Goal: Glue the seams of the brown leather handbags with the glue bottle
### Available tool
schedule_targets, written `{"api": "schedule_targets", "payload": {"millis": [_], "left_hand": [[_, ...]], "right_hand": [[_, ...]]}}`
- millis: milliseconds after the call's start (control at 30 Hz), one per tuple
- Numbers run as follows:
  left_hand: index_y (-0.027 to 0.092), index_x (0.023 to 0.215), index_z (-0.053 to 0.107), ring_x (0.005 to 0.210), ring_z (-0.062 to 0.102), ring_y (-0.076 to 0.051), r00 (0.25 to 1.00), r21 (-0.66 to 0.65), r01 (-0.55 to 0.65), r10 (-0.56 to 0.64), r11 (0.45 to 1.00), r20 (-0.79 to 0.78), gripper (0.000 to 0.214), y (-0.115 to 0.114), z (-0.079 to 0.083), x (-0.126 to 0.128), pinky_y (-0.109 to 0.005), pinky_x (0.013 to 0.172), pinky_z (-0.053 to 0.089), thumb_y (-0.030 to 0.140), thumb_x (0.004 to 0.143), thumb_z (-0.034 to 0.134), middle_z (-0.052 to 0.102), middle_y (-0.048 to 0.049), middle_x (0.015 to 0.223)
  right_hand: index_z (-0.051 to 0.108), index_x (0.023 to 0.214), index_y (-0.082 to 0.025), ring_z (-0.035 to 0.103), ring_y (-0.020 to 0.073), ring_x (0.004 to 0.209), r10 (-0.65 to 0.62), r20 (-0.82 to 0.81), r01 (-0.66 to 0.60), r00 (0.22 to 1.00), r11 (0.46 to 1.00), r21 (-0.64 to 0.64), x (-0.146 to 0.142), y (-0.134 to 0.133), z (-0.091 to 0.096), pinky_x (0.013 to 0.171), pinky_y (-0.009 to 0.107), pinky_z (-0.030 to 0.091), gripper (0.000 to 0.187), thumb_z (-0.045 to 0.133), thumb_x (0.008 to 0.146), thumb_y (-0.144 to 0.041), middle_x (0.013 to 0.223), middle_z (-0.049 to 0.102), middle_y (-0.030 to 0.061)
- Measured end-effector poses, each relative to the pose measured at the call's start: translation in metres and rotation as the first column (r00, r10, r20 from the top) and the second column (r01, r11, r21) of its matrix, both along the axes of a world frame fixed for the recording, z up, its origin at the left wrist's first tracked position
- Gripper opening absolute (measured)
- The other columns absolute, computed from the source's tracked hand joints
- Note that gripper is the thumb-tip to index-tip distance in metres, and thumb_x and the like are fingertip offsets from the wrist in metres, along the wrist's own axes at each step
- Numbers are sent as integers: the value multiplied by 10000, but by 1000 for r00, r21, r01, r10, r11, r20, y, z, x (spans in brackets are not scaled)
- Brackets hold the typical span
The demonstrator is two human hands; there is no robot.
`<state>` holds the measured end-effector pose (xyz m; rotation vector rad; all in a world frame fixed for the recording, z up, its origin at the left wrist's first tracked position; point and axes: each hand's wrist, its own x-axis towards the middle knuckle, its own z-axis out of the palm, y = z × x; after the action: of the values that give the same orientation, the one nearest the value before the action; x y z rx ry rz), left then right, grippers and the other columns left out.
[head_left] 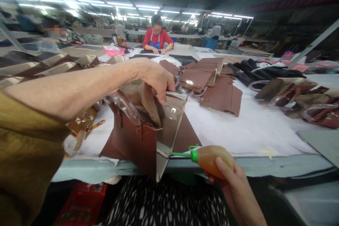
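Observation:
A brown handbag (pixel 132 143) with a beige lining lies at the table's front edge, its mouth facing me and one corner jutting past the edge. My left hand (pixel 156 77) reaches over the bag from the left, fingers curled down and closed on its upper lining. In my right hand (pixel 233 173) is a squeeze bottle (pixel 214 159) of amber liquid with a green cap and thin green nozzle. The nozzle tip points left and meets the pale inner edge of the bag near its lower corner. A plastic-wrapped handle (pixel 125 106) hangs on the bag's left side.
More brown bags (pixel 209 81) lie behind on the white-covered table (pixel 259 130). Further bags (pixel 304 99) are at the right, others (pixel 47 65) in rows at the left. A tan piece with a metal zip pull (pixel 97 124) lies left. Across the table works a person in red (pixel 159 37).

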<state>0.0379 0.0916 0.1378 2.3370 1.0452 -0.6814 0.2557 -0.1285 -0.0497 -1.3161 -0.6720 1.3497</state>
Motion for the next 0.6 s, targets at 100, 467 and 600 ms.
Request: {"api": "schedule_targets", "payload": {"millis": [100,467,600], "left_hand": [[161,943,657,759,550,-160,1000,270,4,-3,963,-5,322,-10,7,0,-251,724,403,267,640,675,613,23,753],[203,925,592,788,629,-251,999,641,-32,-1,767,50,166,-59,-64,-16,-327,657,453,233,774,530,656,-76,801],[195,930,576,779,644,-269,999,680,-30,-2,733,46,158,-70,-83,-18,-339,630,475,263,794,534,658,-90,800]], "right_hand": [[578,1015,-189,593,184,646,-56,2,56,998,998,32,-2,15,0,513,264,474,373,677,738,-419,861,657,35],[552,1016,-181,609,213,649,-110,303,69,946,987,142,1,63,-30,554,318,516,438,667,723,-486,822,631,18],[555,1002,-186,594,235,734,-111,358,57,927,986,158,-4,72,-35,550,317,533,447,681,692,-482,843,623,27]]}}
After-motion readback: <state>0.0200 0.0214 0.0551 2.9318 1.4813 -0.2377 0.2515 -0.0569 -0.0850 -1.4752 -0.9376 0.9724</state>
